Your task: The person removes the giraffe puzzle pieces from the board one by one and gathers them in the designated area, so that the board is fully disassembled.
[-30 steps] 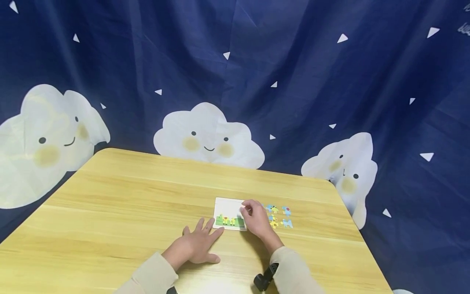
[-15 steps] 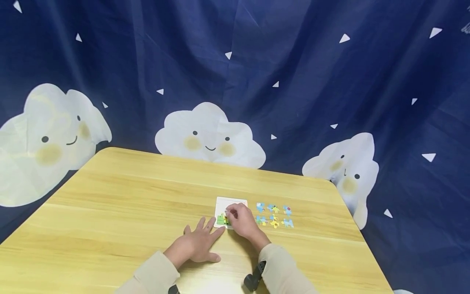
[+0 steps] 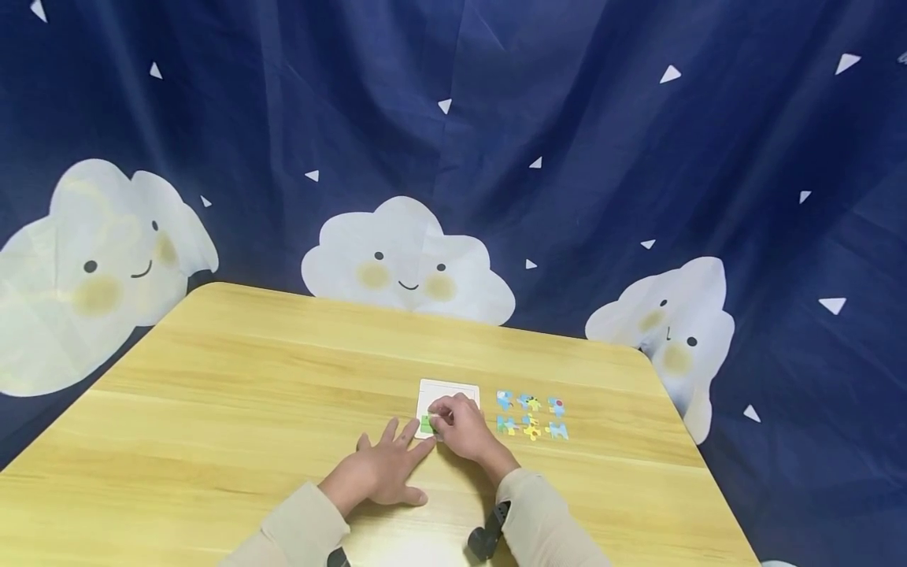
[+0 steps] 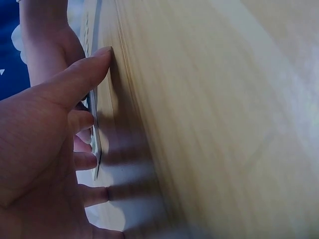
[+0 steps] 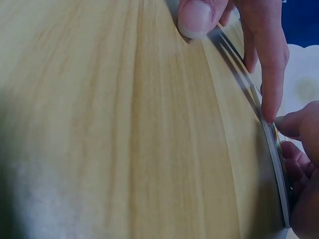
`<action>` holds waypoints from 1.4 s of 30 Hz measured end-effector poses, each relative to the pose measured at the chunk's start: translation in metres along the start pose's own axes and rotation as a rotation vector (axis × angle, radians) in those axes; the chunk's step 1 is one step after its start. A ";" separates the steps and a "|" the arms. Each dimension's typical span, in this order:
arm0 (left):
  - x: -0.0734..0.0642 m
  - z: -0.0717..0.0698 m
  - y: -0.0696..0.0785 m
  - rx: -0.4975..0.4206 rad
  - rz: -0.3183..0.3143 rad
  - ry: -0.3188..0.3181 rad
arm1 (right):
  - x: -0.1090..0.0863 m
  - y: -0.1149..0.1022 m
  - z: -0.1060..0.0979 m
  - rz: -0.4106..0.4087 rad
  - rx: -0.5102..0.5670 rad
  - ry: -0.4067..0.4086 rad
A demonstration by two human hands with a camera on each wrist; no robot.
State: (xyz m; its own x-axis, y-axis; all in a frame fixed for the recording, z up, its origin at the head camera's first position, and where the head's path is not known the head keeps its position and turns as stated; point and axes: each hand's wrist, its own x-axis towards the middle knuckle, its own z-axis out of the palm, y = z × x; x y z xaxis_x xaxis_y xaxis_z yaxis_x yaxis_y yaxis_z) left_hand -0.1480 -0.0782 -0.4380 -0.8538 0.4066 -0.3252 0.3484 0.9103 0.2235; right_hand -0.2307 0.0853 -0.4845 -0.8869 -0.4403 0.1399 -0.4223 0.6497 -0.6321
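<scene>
A small white-rimmed puzzle board (image 3: 441, 388) lies on the wooden table, with green puzzle pieces (image 3: 425, 424) along its near side. My left hand (image 3: 386, 471) is spread flat in front of it, and one fingertip touches the board's near edge, as the right wrist view shows at the index finger (image 5: 269, 107). Over the board's near part, my right hand (image 3: 464, 429) has its thumb and fingers bent down onto the pieces. Its fingers hide much of that row, and I cannot tell whether they pinch a piece.
Several loose puzzle pieces (image 3: 557, 431) in blue and yellow lie in two rows to the right of the board. The wooden tabletop (image 3: 283, 370) reaches back to a dark blue curtain (image 3: 383, 94) printed with clouds.
My right hand has moved left, from the board's right side to over its near-left part, uncovering the leftmost loose pieces. The left hand stays in place.
</scene>
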 end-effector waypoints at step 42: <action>0.000 -0.003 0.001 -0.054 0.001 -0.018 | -0.003 0.002 -0.001 0.040 0.181 0.018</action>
State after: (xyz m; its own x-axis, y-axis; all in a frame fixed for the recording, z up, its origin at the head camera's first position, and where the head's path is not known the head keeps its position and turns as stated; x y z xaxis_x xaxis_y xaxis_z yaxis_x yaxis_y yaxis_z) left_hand -0.1493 -0.0776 -0.4352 -0.8461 0.4096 -0.3410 0.3277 0.9044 0.2733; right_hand -0.2296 0.0887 -0.4856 -0.9061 -0.4043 0.1245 -0.3474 0.5435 -0.7641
